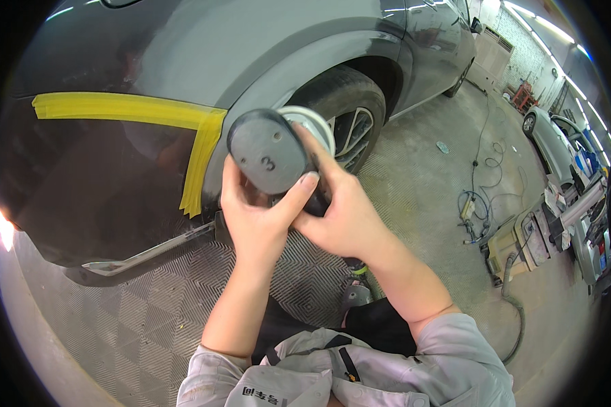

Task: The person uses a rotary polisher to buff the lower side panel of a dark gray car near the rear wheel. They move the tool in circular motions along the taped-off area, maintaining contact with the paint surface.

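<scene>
A power sander (270, 152) with a dark grey rounded head is held up in front of the car's rear wheel arch. My left hand (254, 213) grips its head from the left and below, the thumb lying across the near edge. On the other side, my right hand (338, 208) holds its body, with a finger stretched along the white round pad (313, 124). The sander's handle is mostly hidden by my hands. Behind it is the dull grey fender flare (305, 63). Yellow masking tape (127, 108) edges the dark bumper (102, 178) in an L shape.
The rear tyre (346, 89) stands just beyond the sander. Cables and a hose (481, 203) lie on the floor at the right, near a beige wheeled machine (522, 244) with a hose. A silver car (550, 142) stands farther off. My shoe (356, 295) is below my hands.
</scene>
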Demonstrator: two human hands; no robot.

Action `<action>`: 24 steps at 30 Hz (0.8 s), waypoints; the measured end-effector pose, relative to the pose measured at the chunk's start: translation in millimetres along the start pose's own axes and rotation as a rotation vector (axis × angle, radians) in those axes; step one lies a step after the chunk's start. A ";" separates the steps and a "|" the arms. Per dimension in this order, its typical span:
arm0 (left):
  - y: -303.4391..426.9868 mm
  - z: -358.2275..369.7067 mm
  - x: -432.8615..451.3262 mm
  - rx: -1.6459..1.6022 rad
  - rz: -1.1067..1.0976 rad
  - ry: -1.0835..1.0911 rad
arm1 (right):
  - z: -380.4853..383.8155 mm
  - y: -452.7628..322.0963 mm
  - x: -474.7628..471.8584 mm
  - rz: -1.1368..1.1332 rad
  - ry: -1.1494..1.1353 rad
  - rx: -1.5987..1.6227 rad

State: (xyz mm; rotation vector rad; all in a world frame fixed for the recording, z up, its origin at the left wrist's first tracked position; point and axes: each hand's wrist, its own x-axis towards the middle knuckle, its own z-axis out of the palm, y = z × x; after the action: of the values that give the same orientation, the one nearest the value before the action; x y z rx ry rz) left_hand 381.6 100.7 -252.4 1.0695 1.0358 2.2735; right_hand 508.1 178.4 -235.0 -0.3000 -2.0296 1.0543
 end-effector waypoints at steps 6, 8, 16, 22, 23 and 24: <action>-4.2 57.7 40.0 0.064 0.020 -0.084 | -54.3 -1.0 22.8 0.039 0.067 0.079; -9.0 75.6 47.2 0.074 0.042 -0.137 | -69.9 -1.2 23.7 0.126 0.099 0.182; -17.4 78.4 35.0 0.165 0.161 -0.058 | -73.5 11.9 16.4 -0.038 0.059 0.159; -8.9 63.2 42.1 0.179 0.116 -0.040 | -60.3 4.2 27.6 0.090 0.014 0.186; -8.5 61.1 42.1 0.197 0.106 -0.034 | -58.8 2.5 27.9 0.114 0.010 0.207; -8.4 58.9 41.0 0.209 0.102 -0.030 | -56.4 1.9 27.3 0.126 0.010 0.223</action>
State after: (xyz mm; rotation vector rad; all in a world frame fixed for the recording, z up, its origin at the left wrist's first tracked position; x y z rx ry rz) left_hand 403.1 158.3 -214.4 1.2626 1.2543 2.2576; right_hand 532.7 226.5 -203.2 -0.3184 -1.8827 1.3415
